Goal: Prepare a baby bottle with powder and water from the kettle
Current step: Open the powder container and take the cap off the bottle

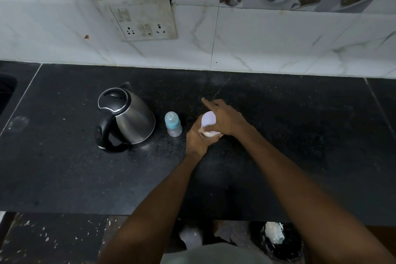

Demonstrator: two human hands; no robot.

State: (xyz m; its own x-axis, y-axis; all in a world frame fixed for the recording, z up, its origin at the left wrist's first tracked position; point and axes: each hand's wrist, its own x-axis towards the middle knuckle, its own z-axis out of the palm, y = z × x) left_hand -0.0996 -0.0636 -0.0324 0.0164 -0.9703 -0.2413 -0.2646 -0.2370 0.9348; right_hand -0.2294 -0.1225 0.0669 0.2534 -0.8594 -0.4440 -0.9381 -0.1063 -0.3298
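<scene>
A small clear baby bottle (173, 126) with a blue teat stands upright on the black counter (278, 135). To its left sits a steel kettle (126, 117) with a black lid and handle, lid shut. Right of the bottle, both hands hold a white round powder container (208, 121). My left hand (196, 138) grips its lower body from the left. My right hand (225, 119) wraps its right side near the pale lid, with the index finger stretched out beyond it. The container's lower part is hidden by my fingers.
A white tiled wall (278, 38) rises behind the counter, with a switch and socket plate (141, 19) above the kettle. The counter's front edge runs along the bottom, with floor and a dark bag (276, 240) below.
</scene>
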